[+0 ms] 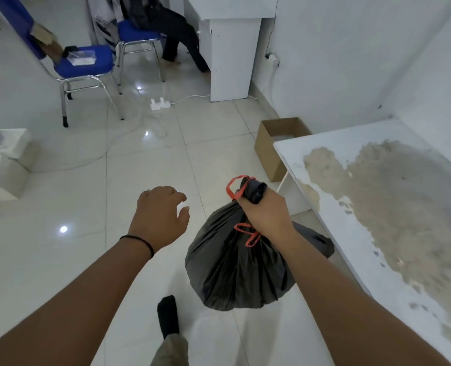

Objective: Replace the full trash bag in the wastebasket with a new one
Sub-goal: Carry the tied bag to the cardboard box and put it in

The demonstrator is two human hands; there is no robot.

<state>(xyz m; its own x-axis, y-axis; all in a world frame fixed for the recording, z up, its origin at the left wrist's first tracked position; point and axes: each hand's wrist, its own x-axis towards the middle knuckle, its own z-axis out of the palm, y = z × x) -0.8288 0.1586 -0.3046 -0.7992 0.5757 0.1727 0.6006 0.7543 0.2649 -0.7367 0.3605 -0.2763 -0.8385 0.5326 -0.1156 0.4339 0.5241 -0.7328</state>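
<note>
The right hand (265, 210) grips the gathered neck of a full black bag (235, 270), fingers curled tight round it, red drawstring (236, 186) loops sticking out above and below the fist. The bag hangs under that hand, clear of the floor (140, 175). The left hand (159, 212) is held out beside it, palm down, fingers loosely apart, holding nothing; a thin black band (140, 243) circles its wrist. Below the bag, between the two forearms, a foot in a black sock (168, 317) stands on the tiles.

The floor is glossy pale tile with light spots reflected in it. Just right of the right hand runs a white table (324, 159) whose top is badly worn, a wide brown patch where the coating has peeled. Beyond that hand, against the wall, an open cardboard box (269, 151) sits on the floor, partly tucked behind the table corner. Far ahead of the left hand stand two blue chairs (87, 64) with chrome legs; a person in dark trousers (182, 35) sits on the farther one by a white desk (232, 56). A white power strip (160, 104) lies on the tiles between chairs and desk, cables trailing. Far left of the left hand are white foam blocks (5, 159)
</note>
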